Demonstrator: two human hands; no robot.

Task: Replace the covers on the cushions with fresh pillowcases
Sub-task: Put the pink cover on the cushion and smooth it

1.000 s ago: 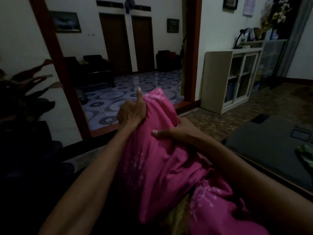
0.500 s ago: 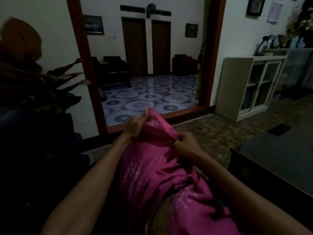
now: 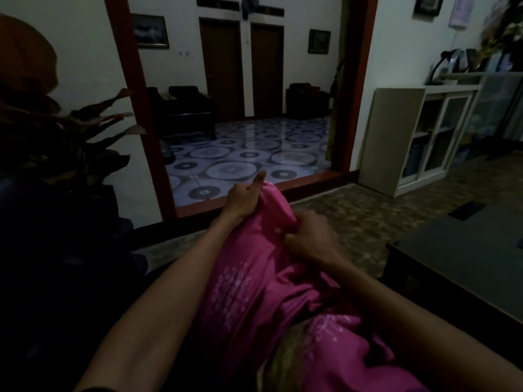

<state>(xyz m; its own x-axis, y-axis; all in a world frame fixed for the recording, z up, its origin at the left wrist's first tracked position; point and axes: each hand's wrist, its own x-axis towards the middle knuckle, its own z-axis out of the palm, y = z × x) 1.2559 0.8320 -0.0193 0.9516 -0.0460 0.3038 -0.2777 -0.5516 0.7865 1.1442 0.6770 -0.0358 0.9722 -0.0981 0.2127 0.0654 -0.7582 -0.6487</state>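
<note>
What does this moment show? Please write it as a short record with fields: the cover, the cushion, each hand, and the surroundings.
cover: pink pillowcase with a pale print, bunched along the cushion
cushion: greenish patterned cushion showing at the near end, not covered there
left hand: left hand grips the far end of the pillowcase, thumb up
right hand: right hand pinches a fold of the fabric close beside it
surroundings: dark table on the right, white cabinet behind, plant on the left
light: dim

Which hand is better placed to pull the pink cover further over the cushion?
Probably the right hand: it pinches a gathered fold of the pink cover. The left hand only grips the far corner, thumb up.
</note>
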